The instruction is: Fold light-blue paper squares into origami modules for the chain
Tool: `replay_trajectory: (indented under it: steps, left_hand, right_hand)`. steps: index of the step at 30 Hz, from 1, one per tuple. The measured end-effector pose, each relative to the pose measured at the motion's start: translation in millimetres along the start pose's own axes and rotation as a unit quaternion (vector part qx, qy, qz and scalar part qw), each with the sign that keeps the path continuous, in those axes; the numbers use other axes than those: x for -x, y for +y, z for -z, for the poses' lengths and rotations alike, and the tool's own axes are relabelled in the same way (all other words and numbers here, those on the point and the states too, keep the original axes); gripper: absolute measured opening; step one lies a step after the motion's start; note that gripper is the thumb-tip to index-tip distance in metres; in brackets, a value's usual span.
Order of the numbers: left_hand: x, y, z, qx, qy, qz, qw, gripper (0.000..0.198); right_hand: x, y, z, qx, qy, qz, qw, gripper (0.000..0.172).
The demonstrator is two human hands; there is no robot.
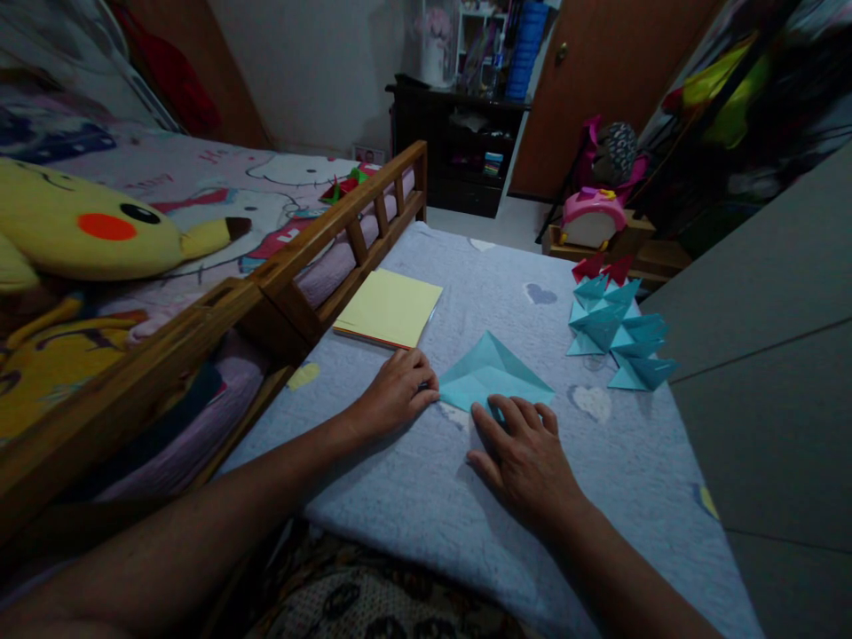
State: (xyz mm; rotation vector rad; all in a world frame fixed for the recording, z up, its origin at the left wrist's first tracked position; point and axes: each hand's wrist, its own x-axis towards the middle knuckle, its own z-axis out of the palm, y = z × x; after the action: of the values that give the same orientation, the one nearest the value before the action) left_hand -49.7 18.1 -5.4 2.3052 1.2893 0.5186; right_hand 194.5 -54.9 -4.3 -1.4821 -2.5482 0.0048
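Note:
A light blue sheet of origami paper (489, 368), folded to a wide triangle with crease lines, lies on the cloth-covered surface in front of me. My left hand (401, 390) is closed at its left corner, thumb and curled fingers together on the tip. My right hand (523, 448) rests at the near edge, fingers lying on the paper and thumb held apart. Beyond my left hand sits a stack of square paper (390, 308), yellow on top. To the right stand several folded blue paper pieces (603, 315), with red ones (603, 268) behind them.
The pale blue cloth with hearts (479, 532) covers the surface. A wooden rail (359, 226) runs along its left side, beside a bed with a yellow plush toy (93, 226). A grey panel (765, 355) borders the right. A dark cabinet (459, 151) stands at the back.

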Motion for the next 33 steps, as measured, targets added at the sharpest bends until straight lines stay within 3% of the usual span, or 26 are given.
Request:
replay_trajectory:
  steps: [7,17,33]
  left_hand:
    - [-2,3,2.5,-0.020,-0.023,0.001,1.000,0.009]
    - [-4,6,3.8,-0.032,-0.028,-0.004,0.999,0.011]
    - [-1,1,11.1,0.003,-0.037,-0.002,0.999,0.005]
  right_hand:
    - [0,1,-6,-0.035,0.002,0.089,0.995,0.051]
    - [-3,-2,-3,-0.039,-0.036,0.127,0.990,0.072]
    - [-2,-3,-4,-0.036,-0.067,0.110,0.991,0.073]
